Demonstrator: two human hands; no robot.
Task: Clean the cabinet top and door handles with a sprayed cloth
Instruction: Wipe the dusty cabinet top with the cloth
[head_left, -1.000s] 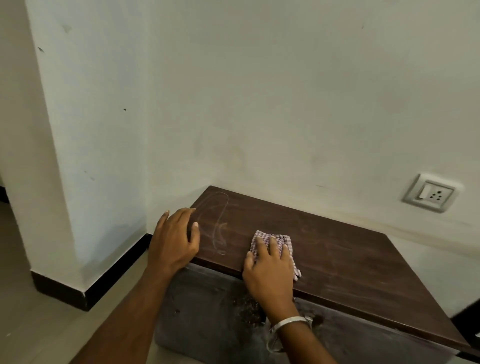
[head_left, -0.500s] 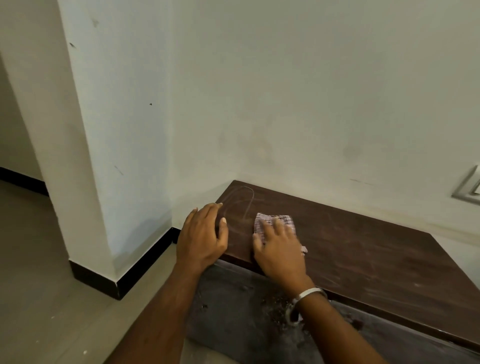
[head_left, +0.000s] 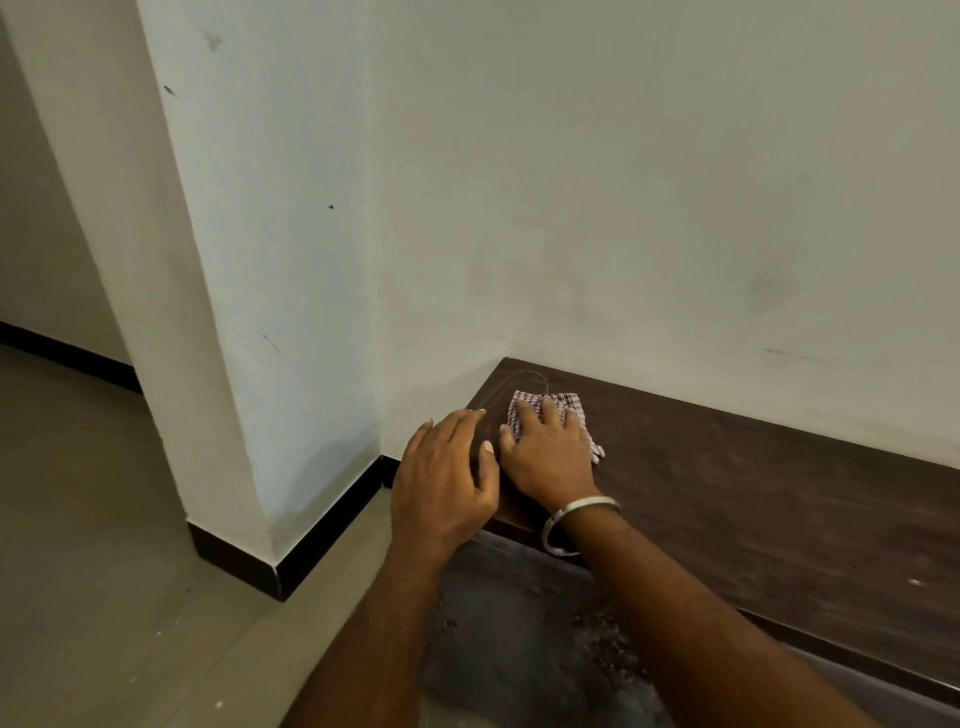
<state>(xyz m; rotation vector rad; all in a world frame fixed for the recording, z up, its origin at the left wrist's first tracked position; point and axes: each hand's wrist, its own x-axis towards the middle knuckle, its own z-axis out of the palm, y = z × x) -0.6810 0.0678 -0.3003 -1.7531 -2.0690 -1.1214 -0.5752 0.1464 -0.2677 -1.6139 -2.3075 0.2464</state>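
Observation:
A dark brown cabinet top (head_left: 727, 493) runs along the white wall into the corner. A small checked cloth (head_left: 574, 402) lies flat near its far left corner. My right hand (head_left: 548, 457), with a metal bangle on the wrist, presses down on the cloth with fingers spread. My left hand (head_left: 447, 478) rests open on the cabinet's left front corner, holding nothing. The dusty grey cabinet front (head_left: 519, 649) shows below my arms; no door handle is visible.
A white wall (head_left: 675, 208) stands behind the cabinet and a white pillar (head_left: 234, 260) with black skirting to the left. Grey floor tiles (head_left: 104, 571) spread at lower left. Faint wipe streaks mark the top near the corner.
My right hand has slid the cloth back and left toward the corner. The left hand stays on the front corner. The view has swung left; the wall socket is out of frame.

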